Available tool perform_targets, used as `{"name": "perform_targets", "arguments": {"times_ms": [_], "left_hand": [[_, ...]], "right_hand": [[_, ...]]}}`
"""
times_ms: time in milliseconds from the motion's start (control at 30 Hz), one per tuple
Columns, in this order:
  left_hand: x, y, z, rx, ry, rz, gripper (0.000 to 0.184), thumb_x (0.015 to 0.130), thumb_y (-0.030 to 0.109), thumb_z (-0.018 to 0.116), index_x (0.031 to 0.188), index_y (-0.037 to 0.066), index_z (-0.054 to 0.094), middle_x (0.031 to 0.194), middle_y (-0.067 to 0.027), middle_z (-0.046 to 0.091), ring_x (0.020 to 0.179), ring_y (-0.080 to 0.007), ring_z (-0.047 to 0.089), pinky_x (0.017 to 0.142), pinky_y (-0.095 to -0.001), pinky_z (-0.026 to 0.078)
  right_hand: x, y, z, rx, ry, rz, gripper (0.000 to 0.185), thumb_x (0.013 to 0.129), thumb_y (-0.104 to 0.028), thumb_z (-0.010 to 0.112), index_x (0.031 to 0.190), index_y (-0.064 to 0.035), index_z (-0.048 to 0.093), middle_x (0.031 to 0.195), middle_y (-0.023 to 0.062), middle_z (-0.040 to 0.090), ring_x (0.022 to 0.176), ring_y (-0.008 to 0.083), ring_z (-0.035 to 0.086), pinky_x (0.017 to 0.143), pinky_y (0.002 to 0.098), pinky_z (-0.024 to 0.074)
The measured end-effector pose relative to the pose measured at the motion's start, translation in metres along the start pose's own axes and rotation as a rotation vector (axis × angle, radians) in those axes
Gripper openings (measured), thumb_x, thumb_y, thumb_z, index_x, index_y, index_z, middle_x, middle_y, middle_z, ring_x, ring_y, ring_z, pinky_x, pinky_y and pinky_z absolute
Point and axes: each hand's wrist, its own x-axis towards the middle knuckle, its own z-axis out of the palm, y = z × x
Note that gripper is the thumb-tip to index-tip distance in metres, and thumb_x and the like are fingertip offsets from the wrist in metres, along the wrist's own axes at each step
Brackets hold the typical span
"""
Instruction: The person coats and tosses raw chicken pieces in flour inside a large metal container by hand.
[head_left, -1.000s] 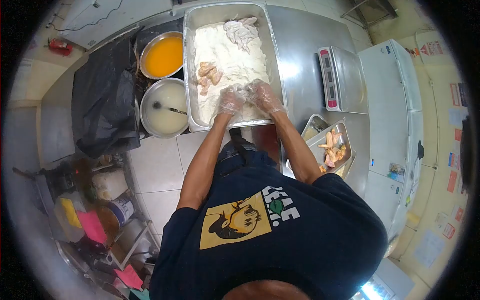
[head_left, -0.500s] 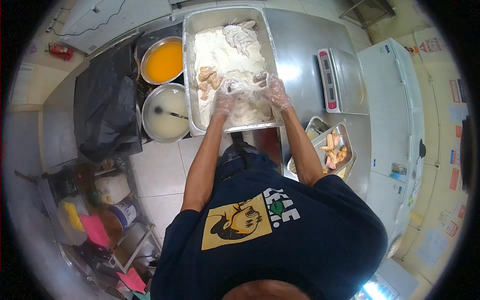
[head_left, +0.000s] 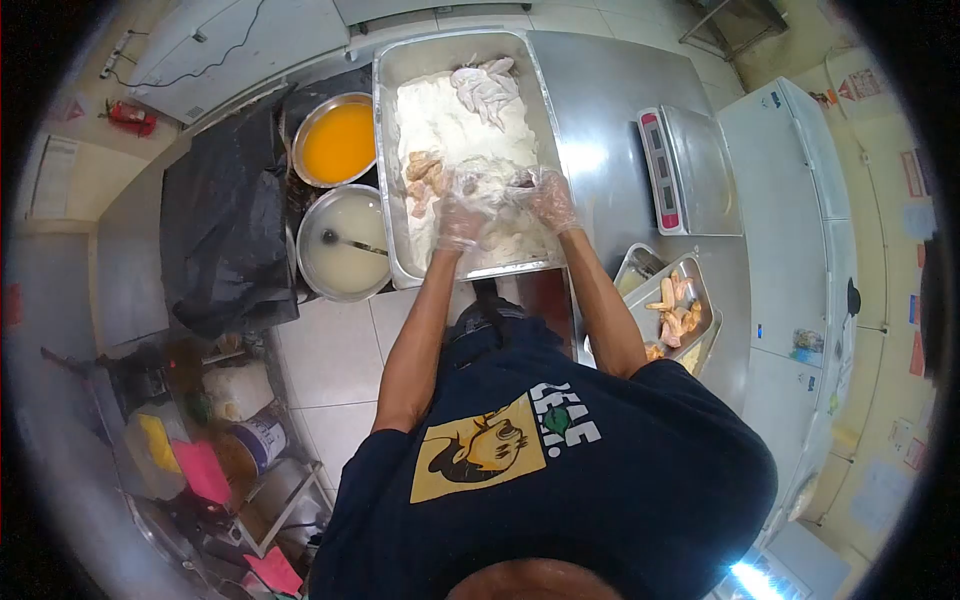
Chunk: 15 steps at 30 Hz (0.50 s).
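Observation:
A deep metal tray (head_left: pixel 550 130) holds white flour (head_left: pixel 450 115). My left hand (head_left: pixel 462 218), in a clear plastic glove, is in the flour at the tray's near part. Close to its right, my right hand (head_left: pixel 552 203), gloved too, is in the flour near the tray's right wall. Flour and blur hide the fingertips of both, and whether they hold anything cannot be made out. Uncoated chicken pieces (head_left: pixel 424 178) lie in the flour just beyond my left hand. Flour-coated chicken pieces (head_left: pixel 486 88) are heaped at the tray's far right.
Left of the tray stand a bowl of orange liquid (head_left: pixel 340 140) and a bowl of cloudy liquid (head_left: pixel 343 262) with a dark-handled utensil. A scale (head_left: pixel 690 170) sits on the steel table at the right. Nearer is a small tray (head_left: pixel 714 325) with chicken pieces.
My hands were close together, then moved apart in the flour, and now are slightly nearer each other again. The whole view has shifted a little, with the tray lower in the picture.

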Motion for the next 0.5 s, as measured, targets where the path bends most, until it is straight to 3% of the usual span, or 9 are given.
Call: {"name": "perform_targets", "arguments": {"times_ms": [33,67,100,233,300,367,433,467,500], "left_hand": [[0.005,0.014,0.000,0.358,0.068,0.219,0.062,0.068,0.004,0.057,0.127,0.000,0.036,0.119,-0.0159,0.049,0.108,-0.0204,0.048,0.093,-0.0298,0.038],[0.001,0.027,0.001,0.196,-0.099,0.026,0.065,0.065,0.010,0.063,0.124,-0.001,0.038,0.120,-0.0162,0.046,0.110,-0.0238,0.046,0.094,-0.0326,0.037],[-0.002,0.030,0.010,0.195,-0.098,0.028,0.065,0.065,0.010,0.063,0.124,-0.001,0.038,0.120,-0.0162,0.046,0.110,-0.0238,0.046,0.094,-0.0326,0.037],[0.005,0.029,0.035,0.333,0.089,-0.120,0.081,0.063,0.016,0.071,0.129,0.000,0.028,0.121,-0.0209,0.043,0.114,-0.0292,0.041,0.097,-0.0384,0.032],[0.005,0.023,0.041,-0.361,-0.068,-0.144,0.083,0.072,0.017,0.065,0.135,0.002,0.013,0.123,-0.0209,0.041,0.118,-0.0288,0.037,0.099,-0.0385,0.030],[0.015,-0.019,0.054,-0.379,-0.105,-0.149,0.079,0.076,0.019,0.061,0.135,0.002,0.011,0.123,-0.0199,0.040,0.117,-0.0278,0.037,0.100,-0.0388,0.029],[0.013,-0.060,0.072,-0.415,-0.167,-0.179,0.073,0.082,0.022,0.056,0.135,0.002,0.009,0.124,-0.0183,0.040,0.117,-0.0262,0.037,0.101,-0.0394,0.027],[0.010,-0.074,0.080,-0.428,-0.185,-0.193,0.072,0.084,0.023,0.054,0.135,0.002,0.008,0.125,-0.0178,0.039,0.117,-0.0257,0.037,0.102,-0.0396,0.026],[0.014,-0.080,0.084,-0.178,-0.145,-0.049,0.076,0.081,0.024,0.056,0.135,0.001,0.008,0.123,-0.0202,0.040,0.116,-0.0279,0.038,0.101,-0.0392,0.027]], "right_hand": [[0.000,-0.009,-0.002,-0.032,0.043,-0.031,0.016,0.068,-0.013,0.066,0.076,0.0005,0.063,0.068,0.0134,0.061,0.058,0.0147,0.057,0.053,0.0315,0.0452],[0.003,-0.001,0.006,-0.033,0.045,-0.034,0.016,0.068,-0.013,0.066,0.076,0.0005,0.063,0.068,0.0134,0.061,0.058,0.0147,0.057,0.053,0.0315,0.0452],[0.006,0.015,0.019,-0.119,0.102,-0.101,0.015,0.070,-0.013,0.063,0.075,0.0012,0.062,0.067,0.0157,0.060,0.057,0.0186,0.056,0.052,0.0337,0.0438],[0.012,-0.017,0.021,-0.071,0.238,-0.248,0.027,0.080,-0.022,0.051,0.071,0.0024,0.059,0.066,0.0196,0.057,0.058,0.0294,0.055,0.053,0.0377,0.0424],[0.014,-0.015,0.015,-0.100,0.175,-0.187,0.035,0.082,-0.028,0.045,0.071,0.0019,0.059,0.067,0.0198,0.057,0.059,0.0311,0.055,0.055,0.0380,0.0426],[0.025,-0.014,0.015,-0.127,0.119,-0.141,0.043,0.085,-0.034,0.039,0.070,0.0014,0.059,0.069,0.0201,0.058,0.060,0.0328,0.054,0.057,0.0382,0.0427],[0.025,-0.004,0.024,-0.069,0.280,-0.265,0.053,0.087,-0.041,0.030,0.068,0.0006,0.058,0.066,0.0195,0.056,0.058,0.0310,0.053,0.059,0.0383,0.0425],[0.022,-0.007,0.023,-0.070,0.272,-0.267,0.053,0.087,-0.041,0.030,0.068,0.0006,0.058,0.066,0.0195,0.056,0.058,0.0310,0.053,0.059,0.0383,0.0425],[0.023,-0.015,0.019,-0.077,0.222,-0.187,0.039,0.082,-0.029,0.037,0.068,0.0010,0.058,0.067,0.0208,0.057,0.061,0.0339,0.054,0.060,0.0399,0.0422]]}}
